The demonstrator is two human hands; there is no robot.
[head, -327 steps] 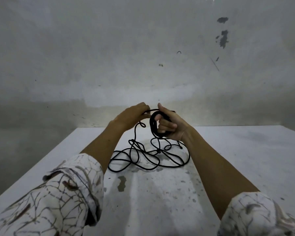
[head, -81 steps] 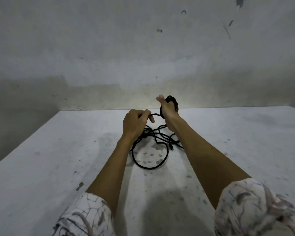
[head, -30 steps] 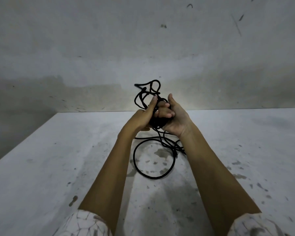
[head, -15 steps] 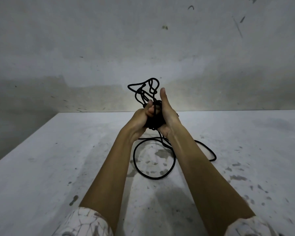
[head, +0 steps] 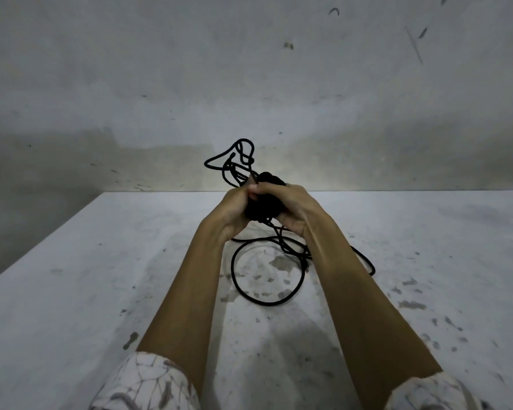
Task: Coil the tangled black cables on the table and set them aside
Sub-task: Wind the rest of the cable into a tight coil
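Observation:
A thick wound bundle of black cable [head: 264, 204] is held above the white table [head: 71, 291], between both hands. My left hand [head: 233, 210] grips its left side with curled fingers. My right hand [head: 293, 207] wraps over its right side. A tangle of loose loops [head: 234, 161] sticks up behind my left hand. Below the hands the rest of the cable hangs down and lies on the table as one large loop [head: 267, 303], with a strand running out to the right of my right forearm.
The table is stained with dark spots and ends at a grey, marked wall [head: 249, 84] just behind the hands. Its left edge [head: 36, 250] runs diagonally toward me. My patterned sleeves fill the bottom corners.
My right thumb, upright half a second ago, has folded over the bundle. Both hands have closed more tightly round it. The loose loops above have leaned a little to the left.

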